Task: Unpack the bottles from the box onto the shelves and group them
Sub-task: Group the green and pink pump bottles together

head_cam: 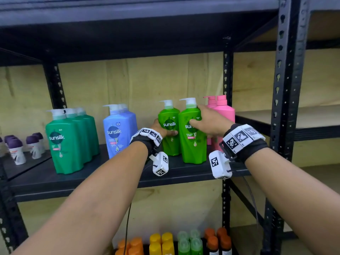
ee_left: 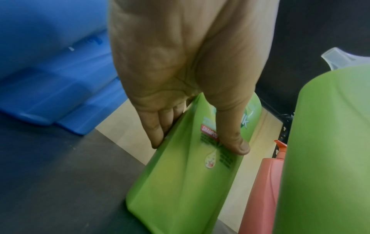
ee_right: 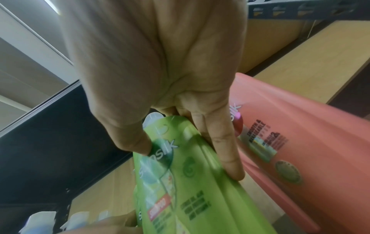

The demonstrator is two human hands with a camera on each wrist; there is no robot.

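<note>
Two light green Sunsilk pump bottles stand side by side on the black middle shelf (head_cam: 110,173). My left hand (head_cam: 163,128) grips the rear left green bottle (head_cam: 170,146) at mid-height. In the left wrist view the thumb lies across that green bottle's (ee_left: 180,190) label and the fingers wrap its far side, around my left hand (ee_left: 198,142). My right hand (head_cam: 197,115) holds the front right green bottle (head_cam: 193,150) near its shoulder. The right wrist view shows my right hand (ee_right: 186,159) with thumb and fingers on that green bottle (ee_right: 200,205). No box is in view.
Pink bottles (head_cam: 224,111) stand just right of the green pair, blue ones (head_cam: 119,129) and dark green ones (head_cam: 70,140) to the left. Small purple-capped bottles (head_cam: 18,150) fill the far left. Orange, yellow and green bottles (head_cam: 165,243) sit on the shelf below. A black upright post (head_cam: 283,89) stands right.
</note>
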